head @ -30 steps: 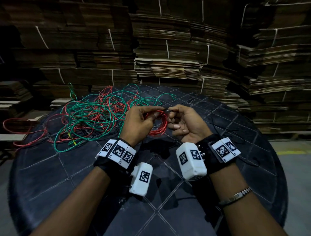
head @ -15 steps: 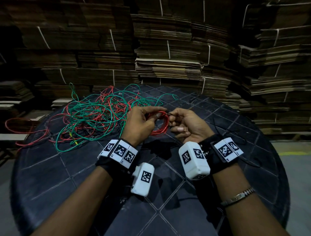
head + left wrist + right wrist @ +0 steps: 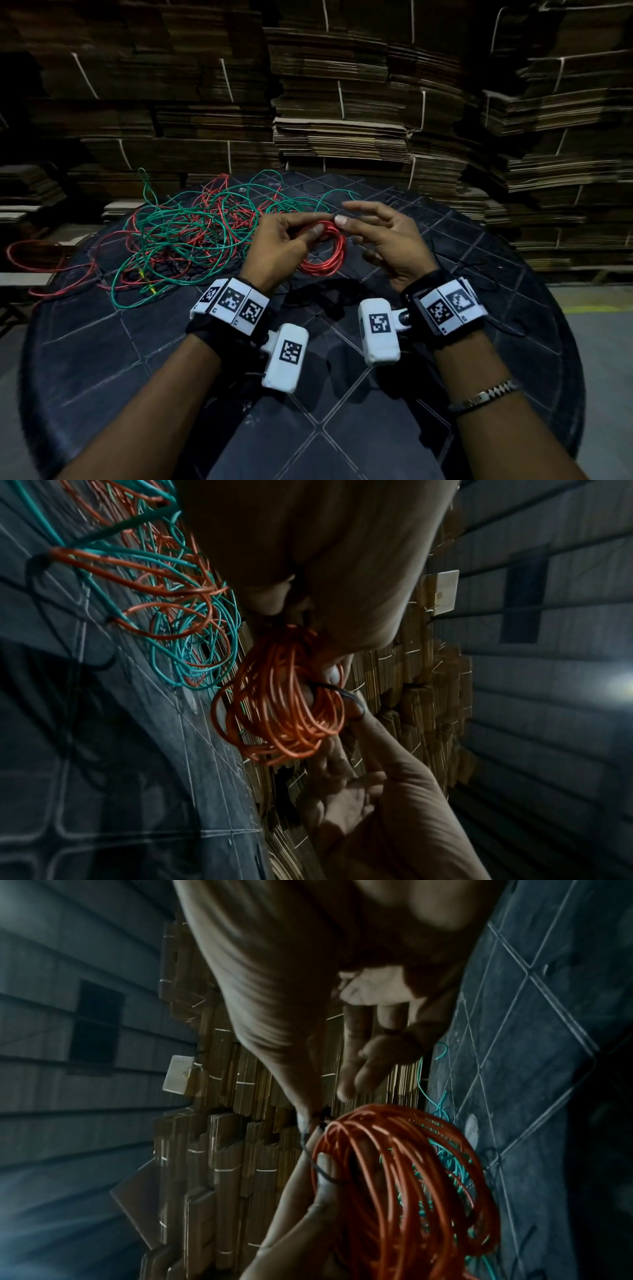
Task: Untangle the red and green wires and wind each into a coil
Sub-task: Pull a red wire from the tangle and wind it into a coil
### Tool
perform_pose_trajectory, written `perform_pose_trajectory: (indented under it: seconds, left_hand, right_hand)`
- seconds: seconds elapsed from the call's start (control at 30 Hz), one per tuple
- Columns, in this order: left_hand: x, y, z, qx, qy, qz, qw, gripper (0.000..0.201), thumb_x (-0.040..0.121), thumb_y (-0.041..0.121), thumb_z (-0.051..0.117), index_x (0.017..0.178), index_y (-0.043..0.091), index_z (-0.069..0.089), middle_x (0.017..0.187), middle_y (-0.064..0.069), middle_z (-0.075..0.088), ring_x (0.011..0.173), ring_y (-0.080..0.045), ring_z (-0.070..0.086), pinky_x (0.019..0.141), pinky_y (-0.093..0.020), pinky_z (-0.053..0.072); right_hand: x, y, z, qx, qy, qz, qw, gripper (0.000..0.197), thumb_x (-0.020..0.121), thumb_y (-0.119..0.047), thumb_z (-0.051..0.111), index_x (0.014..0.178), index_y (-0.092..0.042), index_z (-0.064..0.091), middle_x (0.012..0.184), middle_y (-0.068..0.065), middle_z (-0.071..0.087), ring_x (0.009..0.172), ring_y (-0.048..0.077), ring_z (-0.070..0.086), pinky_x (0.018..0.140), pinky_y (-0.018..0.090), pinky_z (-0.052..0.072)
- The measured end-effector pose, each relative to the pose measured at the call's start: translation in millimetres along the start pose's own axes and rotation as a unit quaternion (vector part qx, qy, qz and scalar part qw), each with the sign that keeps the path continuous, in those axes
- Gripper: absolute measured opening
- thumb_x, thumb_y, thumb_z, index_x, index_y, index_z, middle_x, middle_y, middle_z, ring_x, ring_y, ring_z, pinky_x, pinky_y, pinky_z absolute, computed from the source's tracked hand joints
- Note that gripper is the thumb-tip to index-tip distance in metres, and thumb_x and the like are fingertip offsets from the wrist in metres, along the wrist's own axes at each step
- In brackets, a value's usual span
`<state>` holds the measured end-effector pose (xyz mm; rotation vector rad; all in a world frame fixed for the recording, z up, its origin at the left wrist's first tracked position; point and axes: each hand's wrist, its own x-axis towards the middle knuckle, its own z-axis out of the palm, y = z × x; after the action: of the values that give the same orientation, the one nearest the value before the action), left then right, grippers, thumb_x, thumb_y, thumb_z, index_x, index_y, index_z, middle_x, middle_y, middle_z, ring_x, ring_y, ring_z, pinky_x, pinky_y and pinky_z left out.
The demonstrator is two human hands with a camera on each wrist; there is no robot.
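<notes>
Left hand (image 3: 277, 245) grips red coil (image 3: 325, 251) above dark worktop (image 3: 376, 428), fingers (image 3: 310, 236) clamped round its loops. Right hand (image 3: 390, 240) just beside coil, fingers (image 3: 363, 207) spread and loose, thumb tip at thin black tie (image 3: 323, 1171). Loose red-and-green tangle (image 3: 191, 233) lies left on worktop.

Round dark table (image 3: 428, 394) with a pattern of diamond-shaped lines on its top, loose tangle of green wire (image 3: 178, 236) and red wire (image 3: 219, 205) lying on its far left part, one red loop hanging over the left edge
</notes>
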<state>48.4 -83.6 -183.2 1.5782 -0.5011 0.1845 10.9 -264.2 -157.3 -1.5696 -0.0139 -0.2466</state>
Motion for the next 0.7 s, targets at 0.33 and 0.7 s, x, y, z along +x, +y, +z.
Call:
perform_pose_trajectory:
  seconds: [0.33,0.7]
  left_hand:
    - [-11,16,11,-0.12,-0.062,-0.01,0.991,0.039,0.097,-0.011,0.059,0.133,0.005,0.064,0.115,-0.009,0.077,0.1,-0.018,0.074,0.091,-0.029,0.06]
    - [-15,13,8,-0.068,-0.199,-0.089,0.974,0.026,0.099,0.001,0.062,0.122,0.009,0.071,0.109,-0.013,0.078,0.097,-0.023,0.076,0.095,-0.04,0.057]
  right_hand:
    - [-1,2,1,0.033,0.035,-0.09,0.995,0.022,0.082,-0.018,0.083,0.102,-0.01,0.08,0.093,0.008,0.078,0.078,0.01,0.069,0.066,0.022,0.045]
    - [14,6,-14,0.092,0.176,-0.143,0.97,0.016,0.085,-0.011,0.081,0.099,-0.005,0.078,0.087,0.005,0.077,0.073,0.007,0.067,0.057,0.018,0.048]
